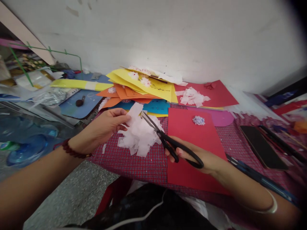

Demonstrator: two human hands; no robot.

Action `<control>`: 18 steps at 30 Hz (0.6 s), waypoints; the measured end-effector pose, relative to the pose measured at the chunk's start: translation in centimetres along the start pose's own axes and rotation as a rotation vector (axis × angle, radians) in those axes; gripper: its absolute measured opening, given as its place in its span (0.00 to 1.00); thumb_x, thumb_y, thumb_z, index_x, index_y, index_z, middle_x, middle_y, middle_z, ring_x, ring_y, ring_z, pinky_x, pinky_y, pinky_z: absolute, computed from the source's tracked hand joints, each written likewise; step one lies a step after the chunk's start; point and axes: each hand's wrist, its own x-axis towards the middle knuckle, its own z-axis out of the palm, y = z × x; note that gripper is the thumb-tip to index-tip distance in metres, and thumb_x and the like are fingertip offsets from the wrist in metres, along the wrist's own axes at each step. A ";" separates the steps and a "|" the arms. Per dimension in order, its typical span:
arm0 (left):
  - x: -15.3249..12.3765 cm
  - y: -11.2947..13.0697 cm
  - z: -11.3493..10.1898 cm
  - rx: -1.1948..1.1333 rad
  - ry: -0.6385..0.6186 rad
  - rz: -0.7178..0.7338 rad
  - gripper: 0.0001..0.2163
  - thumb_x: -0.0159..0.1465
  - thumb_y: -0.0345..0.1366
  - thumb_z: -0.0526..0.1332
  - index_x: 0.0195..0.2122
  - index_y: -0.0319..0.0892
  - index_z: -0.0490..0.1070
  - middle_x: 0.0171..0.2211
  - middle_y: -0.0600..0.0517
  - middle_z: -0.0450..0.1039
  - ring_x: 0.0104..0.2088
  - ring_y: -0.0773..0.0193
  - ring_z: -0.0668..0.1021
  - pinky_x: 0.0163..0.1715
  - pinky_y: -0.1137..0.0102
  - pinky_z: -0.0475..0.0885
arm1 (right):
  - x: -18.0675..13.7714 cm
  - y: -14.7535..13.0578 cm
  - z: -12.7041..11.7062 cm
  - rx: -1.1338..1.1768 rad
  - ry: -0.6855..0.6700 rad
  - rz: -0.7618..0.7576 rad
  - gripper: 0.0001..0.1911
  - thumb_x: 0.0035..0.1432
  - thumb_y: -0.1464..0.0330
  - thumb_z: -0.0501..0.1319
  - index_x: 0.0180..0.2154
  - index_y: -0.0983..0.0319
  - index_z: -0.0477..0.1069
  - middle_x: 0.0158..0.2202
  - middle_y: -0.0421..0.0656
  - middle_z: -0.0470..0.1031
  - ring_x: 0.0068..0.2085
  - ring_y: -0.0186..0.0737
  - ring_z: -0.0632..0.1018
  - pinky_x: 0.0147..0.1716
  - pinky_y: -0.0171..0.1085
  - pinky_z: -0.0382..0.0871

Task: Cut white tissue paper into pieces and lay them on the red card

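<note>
Red checked cloth (146,169) spreads before a pale wall (192,38) in the head view, and on it a heap of white paper pieces (137,137) lies between the left hand (106,124), pinching a white strip (135,109), and the right hand (205,155), grasping black-handled scissors (161,135).

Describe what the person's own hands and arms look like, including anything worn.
The left hand is ungloved, with a dark red beaded bracelet at the wrist. The right hand is ungloved too; a slim, pale bangle sits farther up that arm. No sleeves show on either.
</note>
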 end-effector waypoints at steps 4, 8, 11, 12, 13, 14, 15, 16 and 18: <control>0.5 -0.4 -0.2 0.011 -0.043 0.001 0.10 0.53 0.36 0.73 0.28 0.40 0.72 0.27 0.56 0.72 0.25 0.72 0.73 0.27 0.75 0.71 | 0.6 0.2 -0.2 0.223 0.081 0.056 0.31 0.56 0.44 0.65 0.46 0.62 0.68 0.39 0.44 0.71 0.34 0.33 0.73 0.34 0.34 0.66; 0.8 -0.6 -0.6 -0.008 -0.050 0.026 0.10 0.54 0.37 0.72 0.29 0.41 0.73 0.27 0.56 0.72 0.26 0.71 0.74 0.28 0.74 0.71 | 1.2 0.4 -0.4 0.348 0.023 0.160 0.32 0.51 0.43 0.68 0.43 0.62 0.67 0.39 0.44 0.73 0.34 0.34 0.75 0.34 0.34 0.68; 0.8 -0.5 -0.6 -0.011 -0.016 0.021 0.10 0.53 0.37 0.72 0.28 0.40 0.72 0.27 0.55 0.73 0.25 0.70 0.74 0.26 0.74 0.70 | 1.0 0.4 -0.4 0.305 0.004 0.095 0.31 0.54 0.43 0.65 0.43 0.62 0.68 0.39 0.44 0.72 0.34 0.34 0.74 0.34 0.34 0.67; 0.8 -0.5 -0.6 -0.017 -0.001 0.018 0.10 0.53 0.36 0.72 0.28 0.40 0.72 0.26 0.55 0.72 0.25 0.71 0.74 0.26 0.74 0.70 | 0.9 0.3 -0.5 0.253 -0.004 0.065 0.30 0.56 0.43 0.64 0.44 0.62 0.68 0.39 0.44 0.72 0.34 0.34 0.74 0.33 0.34 0.66; 0.8 -0.5 -0.6 -0.025 0.011 0.015 0.10 0.52 0.36 0.72 0.28 0.40 0.72 0.26 0.56 0.72 0.24 0.71 0.73 0.25 0.74 0.70 | 0.8 0.2 -0.4 0.185 -0.020 0.037 0.29 0.57 0.44 0.64 0.45 0.63 0.68 0.39 0.44 0.71 0.34 0.34 0.73 0.34 0.34 0.66; 0.8 -0.5 -0.5 -0.033 0.019 0.014 0.10 0.51 0.35 0.73 0.27 0.41 0.71 0.26 0.56 0.71 0.24 0.71 0.73 0.25 0.73 0.69 | 0.6 0.1 -0.4 0.112 -0.036 0.010 0.30 0.58 0.45 0.63 0.47 0.63 0.68 0.39 0.44 0.70 0.35 0.34 0.72 0.34 0.34 0.66; 0.8 -0.5 -0.5 -0.037 0.020 0.013 0.10 0.51 0.35 0.73 0.27 0.41 0.71 0.25 0.56 0.71 0.24 0.71 0.73 0.25 0.73 0.69 | 0.5 0.0 -0.4 0.041 -0.052 -0.011 0.31 0.59 0.46 0.63 0.50 0.64 0.68 0.39 0.44 0.70 0.35 0.34 0.71 0.35 0.34 0.66; 0.8 -0.6 -0.4 -0.038 0.014 0.015 0.10 0.51 0.35 0.73 0.27 0.41 0.72 0.25 0.56 0.71 0.24 0.71 0.73 0.25 0.73 0.69 | 0.4 -0.2 -0.3 -0.023 -0.064 -0.019 0.32 0.59 0.46 0.63 0.52 0.64 0.67 0.39 0.44 0.69 0.36 0.35 0.71 0.37 0.35 0.66; 0.8 -0.6 -0.3 -0.021 -0.001 0.019 0.10 0.51 0.35 0.72 0.27 0.41 0.71 0.25 0.56 0.71 0.24 0.71 0.72 0.25 0.73 0.68 | 0.3 -0.5 -0.2 -0.115 -0.080 -0.003 0.35 0.59 0.46 0.63 0.56 0.64 0.65 0.41 0.45 0.68 0.38 0.36 0.70 0.39 0.36 0.66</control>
